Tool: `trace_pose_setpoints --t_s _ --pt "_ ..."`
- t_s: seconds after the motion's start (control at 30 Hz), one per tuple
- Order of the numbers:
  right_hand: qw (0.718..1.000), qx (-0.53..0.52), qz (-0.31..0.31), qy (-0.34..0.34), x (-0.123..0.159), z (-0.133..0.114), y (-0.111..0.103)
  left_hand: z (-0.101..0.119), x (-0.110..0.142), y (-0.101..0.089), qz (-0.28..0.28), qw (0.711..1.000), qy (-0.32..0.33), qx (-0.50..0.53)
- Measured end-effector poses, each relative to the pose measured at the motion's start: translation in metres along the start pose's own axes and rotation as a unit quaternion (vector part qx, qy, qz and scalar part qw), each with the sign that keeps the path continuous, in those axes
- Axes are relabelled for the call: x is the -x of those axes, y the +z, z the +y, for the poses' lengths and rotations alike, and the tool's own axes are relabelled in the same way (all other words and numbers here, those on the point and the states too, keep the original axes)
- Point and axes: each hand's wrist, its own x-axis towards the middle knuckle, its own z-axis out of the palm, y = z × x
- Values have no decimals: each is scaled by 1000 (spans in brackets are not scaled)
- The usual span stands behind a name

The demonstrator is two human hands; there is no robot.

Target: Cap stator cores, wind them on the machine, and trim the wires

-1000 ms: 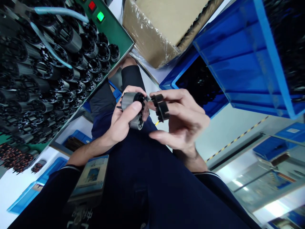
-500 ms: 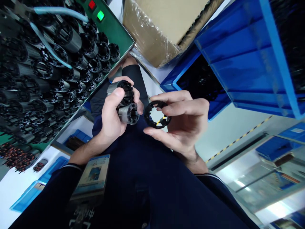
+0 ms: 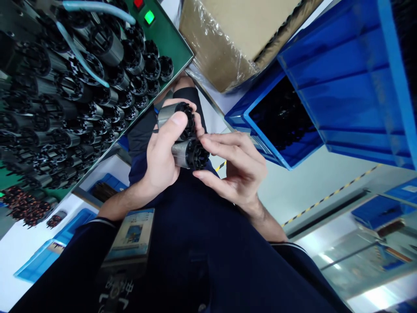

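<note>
My left hand (image 3: 159, 150) grips two slotted metal cylinders, probably motor cores, side by side. The upper cylinder (image 3: 168, 114) has a black end piece, partly covered by my thumb. The lower cylinder (image 3: 182, 154) has a black toothed ring (image 3: 200, 155) on its end. My right hand (image 3: 237, 167) has its fingertips on that ring and pinches it against the cylinder. The fingers hide part of the ring's edge. Both hands are close together above my dark work clothes.
At left, a green-edged board (image 3: 172, 48) holds rows of similar cylinders, with a pale blue hose (image 3: 94, 11) across them. A plastic-wrapped cardboard box (image 3: 228, 39) stands beyond. At right is a blue crate (image 3: 352, 87) of black parts. A badge (image 3: 132, 234) hangs on my chest.
The black ring has gone from my right hand's open grasp to the end of the lower cylinder. My hands have moved closer together, and the view has shifted slightly.
</note>
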Motion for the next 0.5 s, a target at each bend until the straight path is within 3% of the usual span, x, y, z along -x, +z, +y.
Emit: trace_pose_setpoints --t_s 0.27,0.5 --pt "999 -26 -17 -8 -3 -1 -4 -1 -2 -6 -50 998 -16 -29" --pt "998 -26 -62 15 -1 -5 -10 -4 -2 -3 -23 1000 -3 -17"
